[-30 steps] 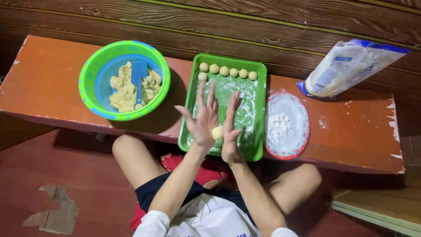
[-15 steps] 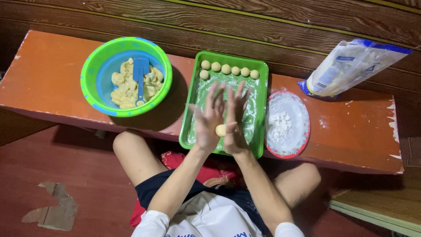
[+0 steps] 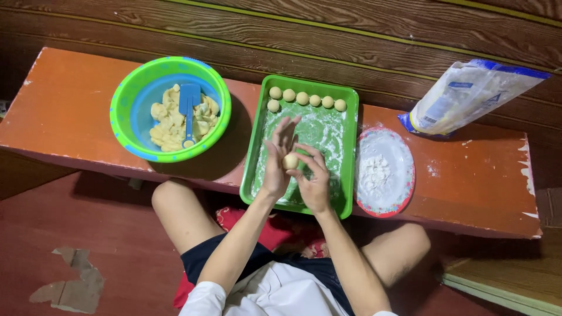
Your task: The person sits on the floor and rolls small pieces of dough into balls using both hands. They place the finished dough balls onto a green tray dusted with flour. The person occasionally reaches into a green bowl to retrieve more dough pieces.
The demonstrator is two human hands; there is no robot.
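A small pale dough ball (image 3: 290,161) sits between my two palms above the green tray (image 3: 350,153). My left hand (image 3: 276,159) stands upright against the ball with fingers stretched. My right hand (image 3: 314,180) cups the ball from the right side. The tray floor is dusted with flour, and several finished dough balls (image 3: 302,98) line its far edge. A green and blue bowl (image 3: 129,96) at the left holds lumps of yellow dough (image 3: 167,126) and a blue spatula (image 3: 188,111).
A red-rimmed plate of white flour (image 3: 383,172) lies right of the tray. A clear bag of flour (image 3: 468,96) leans at the far right. Everything rests on an orange wooden bench (image 3: 58,111). My knees are under its near edge.
Both palms have slid against each other, rolling the dough ball. My left fingers were spread wide and are now closer together, and my right hand has dropped lower.
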